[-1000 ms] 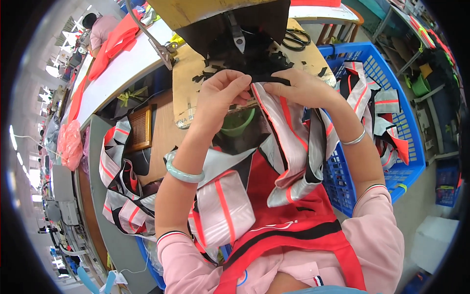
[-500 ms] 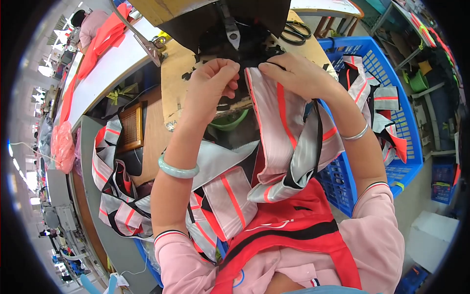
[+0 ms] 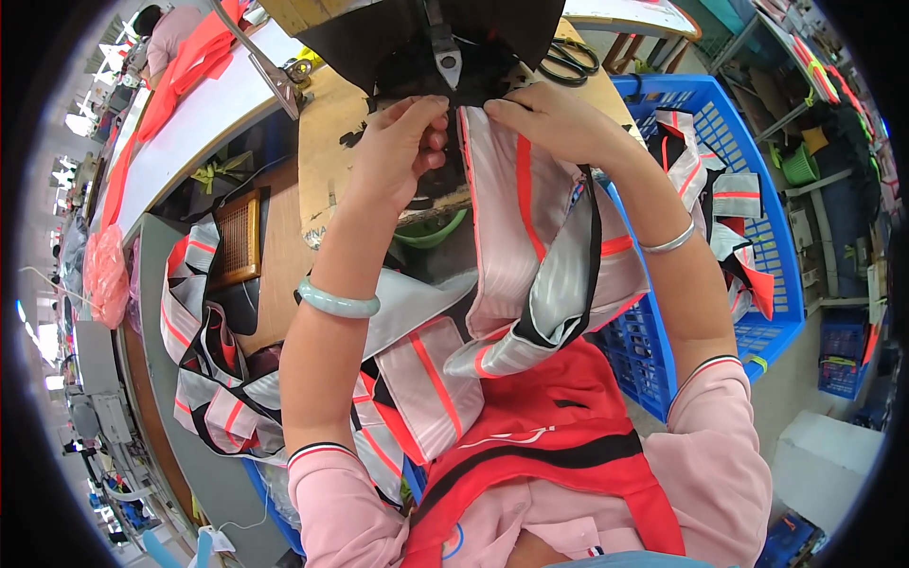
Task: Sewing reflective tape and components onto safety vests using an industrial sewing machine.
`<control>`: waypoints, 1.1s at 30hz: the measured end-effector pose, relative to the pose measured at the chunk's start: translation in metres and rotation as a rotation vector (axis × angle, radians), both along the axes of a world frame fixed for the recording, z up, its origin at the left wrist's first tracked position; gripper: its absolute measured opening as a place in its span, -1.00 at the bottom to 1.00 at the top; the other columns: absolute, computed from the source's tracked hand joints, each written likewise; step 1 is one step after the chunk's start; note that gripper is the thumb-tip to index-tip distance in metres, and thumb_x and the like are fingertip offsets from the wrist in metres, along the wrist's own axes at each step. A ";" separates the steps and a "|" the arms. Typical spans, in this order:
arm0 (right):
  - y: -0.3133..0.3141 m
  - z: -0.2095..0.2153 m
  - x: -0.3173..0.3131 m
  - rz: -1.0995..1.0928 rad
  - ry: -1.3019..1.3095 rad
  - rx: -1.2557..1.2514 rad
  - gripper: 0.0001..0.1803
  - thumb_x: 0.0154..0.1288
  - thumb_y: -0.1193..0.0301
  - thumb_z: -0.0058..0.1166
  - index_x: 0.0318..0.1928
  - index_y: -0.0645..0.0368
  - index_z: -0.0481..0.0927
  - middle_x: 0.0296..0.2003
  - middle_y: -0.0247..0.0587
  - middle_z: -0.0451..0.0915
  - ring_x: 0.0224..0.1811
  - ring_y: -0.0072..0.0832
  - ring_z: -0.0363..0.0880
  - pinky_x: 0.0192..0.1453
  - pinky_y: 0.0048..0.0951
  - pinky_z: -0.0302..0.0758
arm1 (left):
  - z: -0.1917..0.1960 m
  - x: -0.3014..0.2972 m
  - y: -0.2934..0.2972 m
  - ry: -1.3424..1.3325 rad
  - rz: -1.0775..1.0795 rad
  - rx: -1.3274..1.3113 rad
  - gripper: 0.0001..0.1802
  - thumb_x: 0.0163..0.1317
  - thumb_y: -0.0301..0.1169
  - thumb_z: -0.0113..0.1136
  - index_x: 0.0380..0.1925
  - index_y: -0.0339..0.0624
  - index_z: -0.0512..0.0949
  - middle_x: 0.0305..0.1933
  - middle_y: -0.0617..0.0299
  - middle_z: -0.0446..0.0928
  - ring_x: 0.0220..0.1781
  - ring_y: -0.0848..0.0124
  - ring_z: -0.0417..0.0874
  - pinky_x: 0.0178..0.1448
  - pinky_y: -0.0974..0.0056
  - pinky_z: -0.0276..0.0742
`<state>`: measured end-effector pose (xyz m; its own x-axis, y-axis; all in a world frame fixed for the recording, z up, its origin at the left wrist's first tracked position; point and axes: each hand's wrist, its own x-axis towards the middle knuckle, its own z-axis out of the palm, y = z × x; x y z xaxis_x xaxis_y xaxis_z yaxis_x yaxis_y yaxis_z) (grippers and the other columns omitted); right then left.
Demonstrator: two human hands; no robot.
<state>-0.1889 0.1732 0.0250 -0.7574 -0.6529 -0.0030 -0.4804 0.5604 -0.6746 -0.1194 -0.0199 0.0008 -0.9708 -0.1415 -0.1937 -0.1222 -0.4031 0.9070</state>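
Observation:
A silver-grey reflective fabric piece (image 3: 497, 227) with orange stripes and black edging hangs from my right hand (image 3: 559, 123). That hand is closed on its upper edge, thumb on top, just below the pointed metal tip (image 3: 447, 68) of a dark machine. Beside the fabric's left corner, my left hand (image 3: 402, 142) is closed in a pinch. Whatever lies between its fingertips is too small or hidden to make out. More striped fabric (image 3: 431, 379) runs down over my lap and the red apron (image 3: 549, 402), and a bundle (image 3: 222, 350) of it drapes to the left.
Black-handled scissors (image 3: 570, 62) lie on the wooden machine table (image 3: 327, 142), right of the machine. A blue plastic basket (image 3: 781, 284) with striped pieces stands at the right. Below the table edge is a green bowl (image 3: 431, 230). A person (image 3: 170, 38) sits at the far left.
Both hands have moved slightly forward, toward the machine's tip, and the fabric's upper edge came with them. The whole view has shifted a little. Both grips look the same.

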 end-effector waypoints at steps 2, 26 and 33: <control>-0.001 0.001 0.000 -0.011 -0.015 0.021 -0.50 0.37 0.06 -0.09 -0.16 0.33 0.60 -0.34 0.05 0.61 -0.26 -0.24 0.57 -0.07 -0.38 0.44 | 0.000 0.000 0.000 0.006 0.007 0.002 -0.85 0.15 -0.43 0.25 -0.30 -0.21 0.52 -0.45 0.34 0.42 -0.48 0.56 0.40 -0.49 0.45 0.31; 0.007 0.007 0.002 -0.086 -0.107 -0.085 -0.49 0.35 0.09 -0.04 -0.10 0.38 0.58 -0.31 -0.09 0.63 -0.23 -0.45 0.54 -0.02 -0.46 0.42 | 0.011 -0.002 -0.004 -0.002 0.139 0.205 -0.89 0.19 -0.43 0.21 -0.35 -0.16 0.48 -0.46 0.35 0.37 -0.56 0.59 0.28 -0.57 0.45 0.14; 0.027 -0.007 0.019 -0.008 -0.099 -0.188 -0.54 0.35 0.10 -0.05 -0.19 0.33 0.57 -0.50 -0.07 0.54 -0.39 -0.42 0.46 -0.19 -0.35 0.43 | -0.017 0.035 -0.009 0.071 0.055 -0.015 -0.81 0.27 -0.31 0.23 -0.45 -0.15 0.51 -0.53 0.39 0.41 -0.52 0.62 0.39 -0.46 0.48 0.30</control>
